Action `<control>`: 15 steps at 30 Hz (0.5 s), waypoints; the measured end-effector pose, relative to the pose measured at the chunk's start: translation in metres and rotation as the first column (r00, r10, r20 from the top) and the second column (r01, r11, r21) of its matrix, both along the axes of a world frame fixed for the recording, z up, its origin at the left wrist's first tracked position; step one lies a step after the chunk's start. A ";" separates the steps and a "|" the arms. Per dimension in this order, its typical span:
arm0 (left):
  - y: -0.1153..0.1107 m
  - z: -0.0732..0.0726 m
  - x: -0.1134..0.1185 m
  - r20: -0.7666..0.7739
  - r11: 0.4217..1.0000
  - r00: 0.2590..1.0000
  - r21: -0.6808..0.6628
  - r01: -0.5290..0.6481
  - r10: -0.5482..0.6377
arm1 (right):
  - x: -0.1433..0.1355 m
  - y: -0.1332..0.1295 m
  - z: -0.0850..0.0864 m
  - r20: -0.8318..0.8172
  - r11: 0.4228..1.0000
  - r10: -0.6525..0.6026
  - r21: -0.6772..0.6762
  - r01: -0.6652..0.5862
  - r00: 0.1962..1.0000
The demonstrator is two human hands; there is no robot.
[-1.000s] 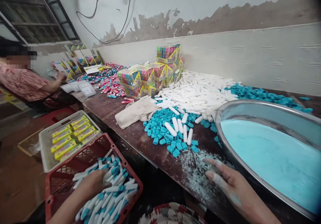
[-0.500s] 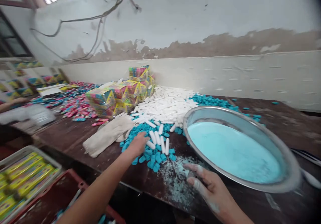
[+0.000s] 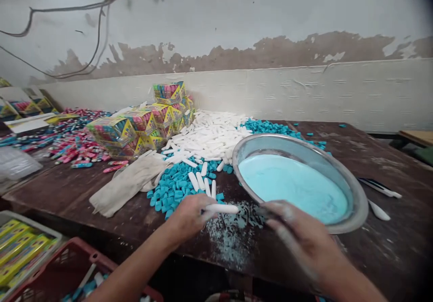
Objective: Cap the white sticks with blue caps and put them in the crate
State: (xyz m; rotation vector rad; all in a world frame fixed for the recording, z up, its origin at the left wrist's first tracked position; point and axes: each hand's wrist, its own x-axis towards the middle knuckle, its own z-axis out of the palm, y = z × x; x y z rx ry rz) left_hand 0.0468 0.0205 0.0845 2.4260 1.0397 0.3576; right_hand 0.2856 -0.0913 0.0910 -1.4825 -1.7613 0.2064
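Note:
My left hand (image 3: 189,216) is closed around one end of a white plastic tube (image 3: 223,208), which points right above the table. My right hand (image 3: 304,232), blurred and dusted with pale powder, has its fingers closed at the near rim of a metal basin (image 3: 359,218); a small dark thing seems to be in the pinch, too smeared to name. Pale blue powder (image 3: 287,180) fills the basin. Several white tubes lie on a heap of blue caps (image 3: 179,185) just beyond my left hand. Behind them spreads a pile of white tubes (image 3: 216,135).
Left of the caps lies a beige cloth (image 3: 125,187). Display boxes (image 3: 135,128) are stacked behind it, beside pink and blue tubes (image 3: 79,148). A knife-like tool (image 3: 379,187) and a white spoon (image 3: 379,210) rest right of the basin. A red crate (image 3: 72,252) stands below the table's front edge.
My left hand has come back from the caps, bringing a white tube toward my right hand. The right fingers have closed more. The view has swung to the right.

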 end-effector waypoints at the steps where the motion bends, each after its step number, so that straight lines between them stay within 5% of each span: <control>1: -0.007 0.002 0.008 0.000 0.999 0.999 0.011 0.039 -0.039 | -0.014 0.004 -0.008 0.137 0.989 0.132 0.044 -0.139 0.982; 3: -0.019 0.002 0.019 -0.020 0.994 0.995 0.048 0.103 -0.102 | -0.037 0.008 -0.023 0.344 0.967 0.203 0.079 -0.244 0.917; 7: -0.033 -0.004 0.023 -0.036 0.983 0.987 0.094 0.160 -0.157 | -0.057 0.003 -0.034 0.524 0.965 0.161 0.096 -0.245 0.836; 11: -0.033 -0.014 0.011 0.127 0.995 0.991 0.097 0.018 -0.030 | -0.040 0.001 -0.019 0.385 0.984 0.176 -0.033 -0.177 0.906; 15: -0.033 -0.050 -0.010 0.257 0.971 0.946 0.084 -0.224 0.196 | 0.016 0.019 -0.005 0.125 0.972 -0.019 -0.230 0.048 0.992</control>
